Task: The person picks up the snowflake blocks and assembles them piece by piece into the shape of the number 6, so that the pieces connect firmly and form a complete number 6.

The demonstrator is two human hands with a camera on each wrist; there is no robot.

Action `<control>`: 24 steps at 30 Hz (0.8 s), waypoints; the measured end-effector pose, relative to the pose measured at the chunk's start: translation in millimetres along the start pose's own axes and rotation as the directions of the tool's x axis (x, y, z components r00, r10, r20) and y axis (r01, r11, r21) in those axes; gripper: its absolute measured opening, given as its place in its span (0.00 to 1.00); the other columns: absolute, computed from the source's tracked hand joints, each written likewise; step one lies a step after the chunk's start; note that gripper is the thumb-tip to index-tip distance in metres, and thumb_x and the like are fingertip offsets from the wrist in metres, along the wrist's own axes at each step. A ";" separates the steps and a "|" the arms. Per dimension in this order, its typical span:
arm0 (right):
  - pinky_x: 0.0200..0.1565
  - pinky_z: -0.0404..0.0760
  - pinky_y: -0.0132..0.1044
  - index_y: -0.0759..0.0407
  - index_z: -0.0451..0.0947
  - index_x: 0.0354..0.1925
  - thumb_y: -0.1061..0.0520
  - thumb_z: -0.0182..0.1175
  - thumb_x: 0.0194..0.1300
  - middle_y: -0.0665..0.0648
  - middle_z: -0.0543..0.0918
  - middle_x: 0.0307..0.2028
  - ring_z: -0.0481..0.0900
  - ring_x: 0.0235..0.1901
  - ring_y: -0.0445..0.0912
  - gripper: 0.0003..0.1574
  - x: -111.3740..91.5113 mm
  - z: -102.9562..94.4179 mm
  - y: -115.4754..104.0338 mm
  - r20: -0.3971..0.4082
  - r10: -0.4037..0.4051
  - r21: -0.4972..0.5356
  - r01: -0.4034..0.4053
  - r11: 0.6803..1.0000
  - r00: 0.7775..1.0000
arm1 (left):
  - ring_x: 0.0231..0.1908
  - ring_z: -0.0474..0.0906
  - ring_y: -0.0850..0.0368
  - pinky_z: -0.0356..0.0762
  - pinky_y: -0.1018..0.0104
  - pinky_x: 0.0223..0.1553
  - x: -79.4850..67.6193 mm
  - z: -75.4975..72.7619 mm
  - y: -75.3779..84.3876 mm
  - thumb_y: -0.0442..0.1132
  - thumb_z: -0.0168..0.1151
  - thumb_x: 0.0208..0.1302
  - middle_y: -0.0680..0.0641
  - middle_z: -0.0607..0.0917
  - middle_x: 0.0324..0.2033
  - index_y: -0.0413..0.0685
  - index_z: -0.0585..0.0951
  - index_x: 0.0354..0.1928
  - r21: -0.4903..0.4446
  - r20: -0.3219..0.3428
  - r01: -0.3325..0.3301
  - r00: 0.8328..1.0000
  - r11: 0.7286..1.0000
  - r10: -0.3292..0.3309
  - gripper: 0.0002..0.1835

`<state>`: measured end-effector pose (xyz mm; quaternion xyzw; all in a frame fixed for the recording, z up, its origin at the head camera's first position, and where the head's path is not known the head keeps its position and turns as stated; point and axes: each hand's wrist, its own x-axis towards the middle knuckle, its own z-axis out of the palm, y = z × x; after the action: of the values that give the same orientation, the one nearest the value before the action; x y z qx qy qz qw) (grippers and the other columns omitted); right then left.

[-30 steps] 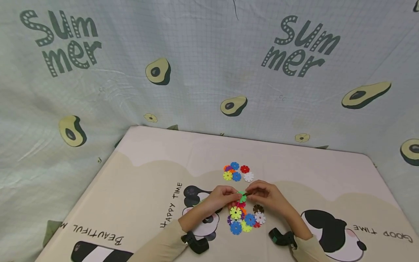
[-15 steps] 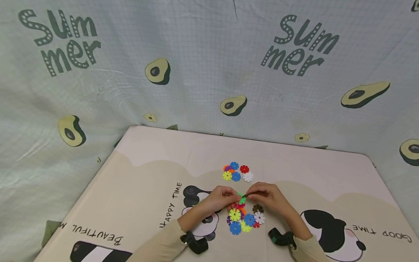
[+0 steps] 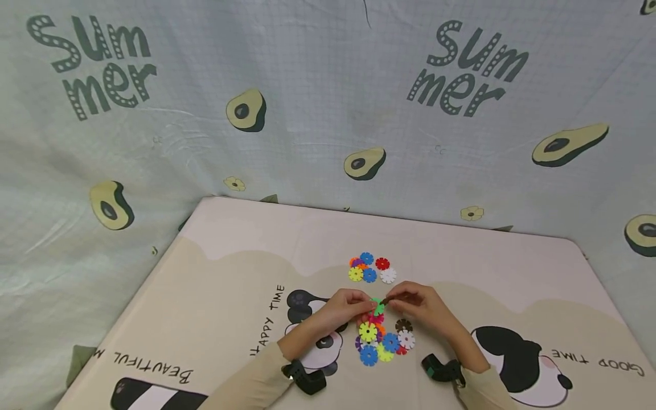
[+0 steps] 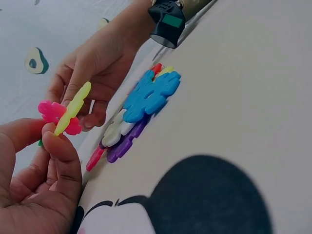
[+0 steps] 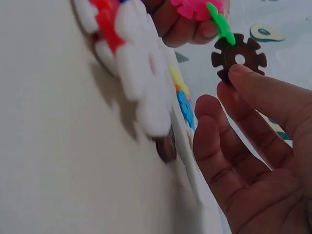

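Over the near pile, my left hand (image 3: 345, 310) pinches a small chain of slotted plastic snowflake discs. In the left wrist view its yellow disc (image 4: 73, 109) stands crosswise in the pink disc (image 4: 51, 111). A green disc (image 5: 223, 24) extends from the pink one in the right wrist view. Between thumb and fingers, my right hand (image 3: 420, 302) pinches a brown disc (image 5: 248, 51) by its lower rim. The brown disc's edge meets the end of the green disc, slots crosswise. My left fingers partly hide the green disc in the head view.
Below the hands lies a pile of loose discs, including a blue disc (image 3: 368, 356), a white disc (image 3: 406, 340) and another brown disc (image 3: 404, 325). A second group, with a red disc (image 3: 382, 263), lies farther back. A patterned cloth covers the table (image 3: 230, 319); printed fabric (image 3: 307, 85) hangs behind.
Both hands stay nearly in place, still holding the discs together. The chain with the yellow disc dipped slightly, then rose again.
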<state>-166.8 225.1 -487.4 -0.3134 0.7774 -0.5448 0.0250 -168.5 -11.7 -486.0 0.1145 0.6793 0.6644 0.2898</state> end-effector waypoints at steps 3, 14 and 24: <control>0.43 0.81 0.29 0.65 0.80 0.43 0.71 0.61 0.62 0.57 0.85 0.39 0.82 0.39 0.40 0.10 -0.9 -1.9 0.9 0.008 0.010 0.021 -0.010 1.000 1.000 | 0.22 0.72 0.64 0.72 0.76 0.27 -0.1 -0.1 -0.1 0.40 0.60 0.69 0.53 0.78 0.21 0.30 0.80 0.41 0.007 0.003 -0.002 1.000 1.000 0.002 0.14; 0.42 0.80 0.28 0.70 0.78 0.43 0.69 0.57 0.67 0.63 0.84 0.38 0.81 0.38 0.36 0.06 -1.8 -5.2 -0.1 0.052 0.087 0.056 -0.089 0.994 0.995 | 0.20 0.71 0.64 0.71 0.77 0.26 1.1 -0.8 -1.4 0.39 0.59 0.70 0.53 0.77 0.20 0.32 0.79 0.40 0.007 0.042 -0.005 0.999 1.000 0.005 0.13; 0.43 0.81 0.30 0.67 0.79 0.44 0.70 0.58 0.66 0.53 0.85 0.39 0.82 0.38 0.41 0.08 -0.5 -3.0 -0.2 0.080 0.044 0.105 -0.052 0.993 0.996 | 0.20 0.72 0.63 0.72 0.76 0.27 0.9 -0.6 -0.4 0.38 0.58 0.70 0.52 0.78 0.21 0.33 0.78 0.38 0.011 0.076 -0.015 0.997 1.000 0.014 0.11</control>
<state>-167.5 227.8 -486.2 -0.3138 0.7529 -0.5722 0.0849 -169.4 -11.7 -486.6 0.1463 0.6706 0.6579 0.3098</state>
